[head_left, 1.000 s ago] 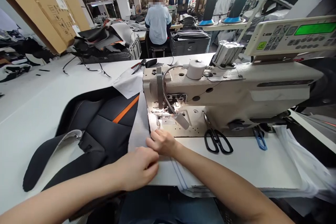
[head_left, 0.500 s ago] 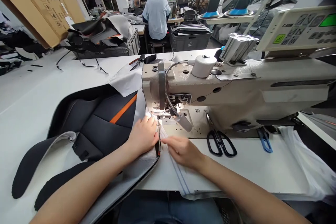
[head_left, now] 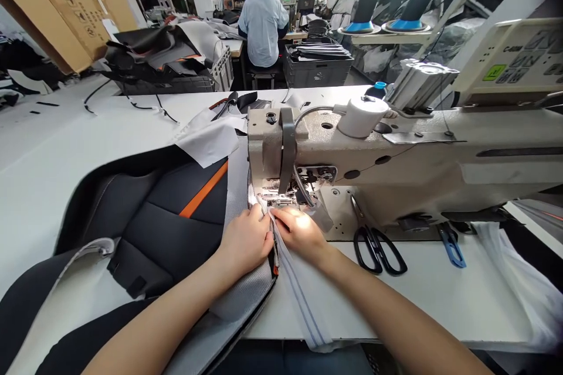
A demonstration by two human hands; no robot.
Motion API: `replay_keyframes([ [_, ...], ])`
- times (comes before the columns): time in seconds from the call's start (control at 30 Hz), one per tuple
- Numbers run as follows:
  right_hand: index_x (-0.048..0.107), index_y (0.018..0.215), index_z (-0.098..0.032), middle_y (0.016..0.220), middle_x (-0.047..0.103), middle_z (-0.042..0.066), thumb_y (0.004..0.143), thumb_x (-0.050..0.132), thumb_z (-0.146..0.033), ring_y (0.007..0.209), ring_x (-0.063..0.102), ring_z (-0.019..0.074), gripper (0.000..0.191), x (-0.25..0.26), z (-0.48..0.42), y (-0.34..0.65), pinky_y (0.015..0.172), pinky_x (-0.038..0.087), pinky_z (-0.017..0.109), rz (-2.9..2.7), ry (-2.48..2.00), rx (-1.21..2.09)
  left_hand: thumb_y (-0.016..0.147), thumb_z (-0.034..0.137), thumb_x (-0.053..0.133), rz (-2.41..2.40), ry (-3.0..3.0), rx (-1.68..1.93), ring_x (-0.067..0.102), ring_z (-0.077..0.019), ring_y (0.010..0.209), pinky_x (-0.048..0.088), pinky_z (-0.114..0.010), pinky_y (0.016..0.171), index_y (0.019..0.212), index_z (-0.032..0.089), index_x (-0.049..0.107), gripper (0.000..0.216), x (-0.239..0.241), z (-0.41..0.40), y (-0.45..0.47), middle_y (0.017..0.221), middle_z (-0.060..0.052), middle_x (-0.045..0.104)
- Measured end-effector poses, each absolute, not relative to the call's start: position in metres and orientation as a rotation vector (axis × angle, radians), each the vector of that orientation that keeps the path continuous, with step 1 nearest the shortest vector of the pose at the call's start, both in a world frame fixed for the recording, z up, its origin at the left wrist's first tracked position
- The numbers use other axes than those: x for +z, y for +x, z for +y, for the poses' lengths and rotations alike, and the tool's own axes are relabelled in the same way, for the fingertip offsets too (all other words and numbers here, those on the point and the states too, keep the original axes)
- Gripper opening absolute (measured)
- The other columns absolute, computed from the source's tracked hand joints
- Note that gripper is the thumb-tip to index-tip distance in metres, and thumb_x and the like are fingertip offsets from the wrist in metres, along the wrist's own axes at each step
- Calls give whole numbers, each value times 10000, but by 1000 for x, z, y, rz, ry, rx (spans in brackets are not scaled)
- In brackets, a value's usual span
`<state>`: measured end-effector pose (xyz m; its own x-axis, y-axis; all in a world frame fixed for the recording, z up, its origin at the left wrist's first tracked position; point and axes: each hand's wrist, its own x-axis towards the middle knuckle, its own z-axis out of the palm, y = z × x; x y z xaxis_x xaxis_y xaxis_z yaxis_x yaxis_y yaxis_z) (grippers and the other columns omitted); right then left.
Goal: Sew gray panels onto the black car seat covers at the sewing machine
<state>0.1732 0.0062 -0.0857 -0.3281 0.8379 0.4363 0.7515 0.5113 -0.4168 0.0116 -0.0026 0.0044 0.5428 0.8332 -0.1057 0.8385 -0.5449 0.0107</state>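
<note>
Left hand (head_left: 246, 241) and right hand (head_left: 301, 234) press open and flat on grey cloth (head_left: 246, 299) and blue-lined white strip (head_left: 303, 310); white surface (head_left: 440, 293), crowded workshop.

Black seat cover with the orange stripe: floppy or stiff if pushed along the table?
Probably floppy: the seat cover drapes in folds and hangs over the table edge. Likely bulky and draggy, since padded panels spread wide to the left. Its grey backing looks textured, so probably not slippery under the left hand.
</note>
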Motion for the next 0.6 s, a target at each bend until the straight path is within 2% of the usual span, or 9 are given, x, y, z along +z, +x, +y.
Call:
replay_keyframes([
  [0.17,628,1082,-173,880,666,64,926,423,-206,783,617,170,259,-85,4,175,687,491,268,-2198,-1265,144,886,281,387,1481,2698,-122,566,-245,841,492,-336,651,1081,154,592,310,0,3,13,970,-111,517],
  [0.3,617,1105,-164,910,654,78,932,384,-189,812,604,168,291,-86,5,176,750,484,273,-2137,-1288,175,893,270,377,1468,2696,-66,568,-251,864,497,-347,680,1020,140,615,300,-6,14,15,991,-123,529],
  [0.4,628,863,-194,800,644,49,949,391,-252,762,588,163,259,-80,4,179,735,465,269,-2089,-1334,314,886,258,400,1466,2689,-23,564,-250,885,494,-345,703,946,144,623,257,-7,19,14,996,-121,536],
  [0.5,537,662,-213,630,574,-5,933,443,-342,653,534,146,315,-72,1,182,641,424,256,-2122,-1379,514,922,272,364,1439,2653,-23,557,-247,936,485,-354,774,957,139,617,288,-1,12,10,1035,-126,539],
  [0.6,479,614,-210,598,540,-26,874,471,-277,636,499,135,269,-69,-1,183,627,396,248,-2123,-1362,625,914,465,413,1357,2547,-38,524,-268,1027,468,-389,859,1119,150,574,409,10,-12,6,1140,-134,518],
])
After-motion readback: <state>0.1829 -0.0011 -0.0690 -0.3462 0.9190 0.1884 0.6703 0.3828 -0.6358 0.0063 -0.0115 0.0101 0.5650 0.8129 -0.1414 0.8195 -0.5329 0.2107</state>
